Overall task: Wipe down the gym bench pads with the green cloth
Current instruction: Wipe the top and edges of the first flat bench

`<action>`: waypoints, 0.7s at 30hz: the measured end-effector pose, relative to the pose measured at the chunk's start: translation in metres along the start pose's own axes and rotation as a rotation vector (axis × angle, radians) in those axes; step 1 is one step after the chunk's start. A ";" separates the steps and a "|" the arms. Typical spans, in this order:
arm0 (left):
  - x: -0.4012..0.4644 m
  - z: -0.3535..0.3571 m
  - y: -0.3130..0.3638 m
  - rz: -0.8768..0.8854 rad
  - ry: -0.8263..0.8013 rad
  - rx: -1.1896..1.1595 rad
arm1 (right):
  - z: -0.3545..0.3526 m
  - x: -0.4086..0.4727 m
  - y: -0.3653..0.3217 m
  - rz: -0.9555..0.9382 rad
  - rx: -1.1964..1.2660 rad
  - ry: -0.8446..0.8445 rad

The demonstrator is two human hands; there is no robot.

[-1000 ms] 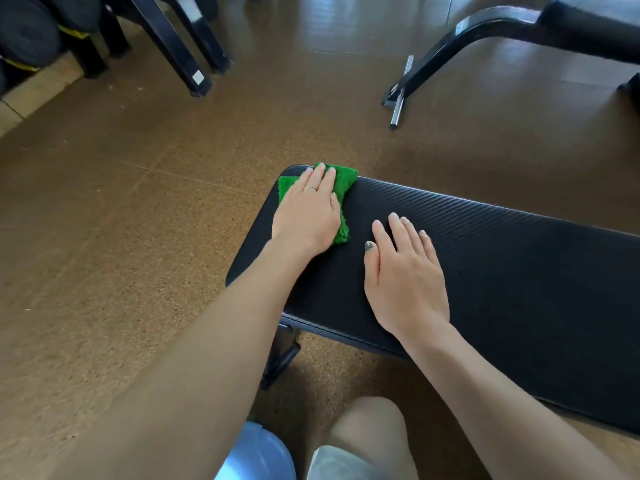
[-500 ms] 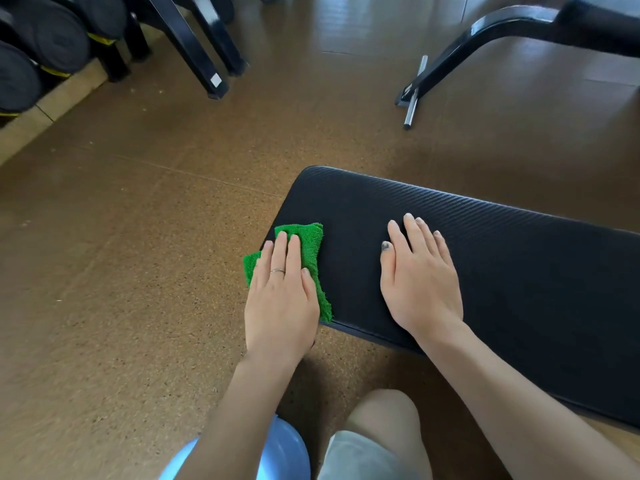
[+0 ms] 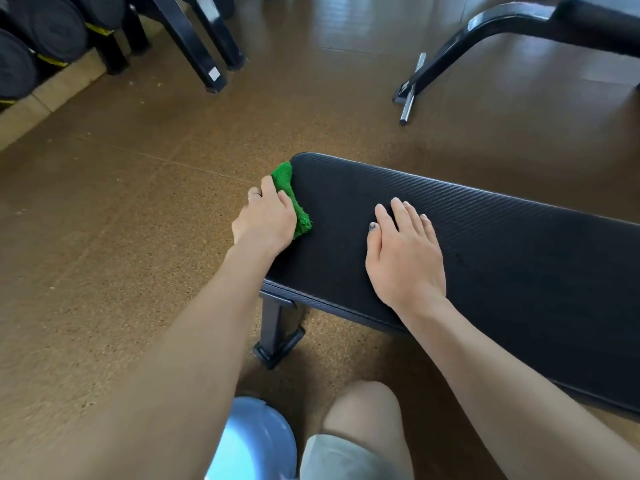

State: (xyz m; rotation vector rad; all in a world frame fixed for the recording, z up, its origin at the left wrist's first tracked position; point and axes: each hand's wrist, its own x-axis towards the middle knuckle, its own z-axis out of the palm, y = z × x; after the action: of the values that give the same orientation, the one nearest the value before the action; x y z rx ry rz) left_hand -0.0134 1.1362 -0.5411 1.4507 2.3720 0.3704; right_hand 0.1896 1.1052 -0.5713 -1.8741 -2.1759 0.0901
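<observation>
A black ribbed bench pad (image 3: 502, 244) runs from the centre to the right edge of the view. The green cloth (image 3: 289, 195) is bunched against the pad's left end, draped over that edge. My left hand (image 3: 265, 220) presses on the cloth and curls around the pad's end, with a ring on one finger. Flat on top of the pad, my right hand (image 3: 403, 254) rests with its fingers spread and holds nothing.
The bench's black leg and foot (image 3: 277, 330) stand on the brown cork floor below my left arm. A second bench frame (image 3: 485, 39) is at the far right, black rack legs (image 3: 201, 46) and dumbbells (image 3: 41, 32) at the far left. My knee (image 3: 363, 420) and a blue tub (image 3: 249, 445) are at the bottom.
My left hand slid the cloth from the pad's far corner down to its near corner, then up along the left end edge. My right hand stayed flat on the pad.
</observation>
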 end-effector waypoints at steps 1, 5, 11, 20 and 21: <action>-0.008 -0.001 -0.004 -0.027 0.013 0.002 | 0.000 0.000 0.000 -0.003 -0.013 -0.008; -0.043 0.002 -0.018 -0.138 0.086 0.001 | 0.002 -0.001 0.000 -0.024 -0.058 -0.050; -0.082 0.031 -0.012 -0.331 0.304 -0.247 | -0.002 0.001 0.003 -0.065 -0.018 -0.078; -0.160 0.104 0.078 -0.156 0.437 -0.187 | -0.012 0.008 0.011 -0.047 0.248 -0.182; -0.160 0.105 0.081 -0.140 0.414 -0.152 | -0.014 0.009 0.011 -0.038 0.288 -0.195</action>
State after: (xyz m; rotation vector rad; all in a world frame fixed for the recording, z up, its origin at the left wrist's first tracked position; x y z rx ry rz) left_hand 0.1631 1.0340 -0.5816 1.2227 2.6709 0.8663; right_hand 0.2027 1.1143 -0.5590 -1.7224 -2.1808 0.5692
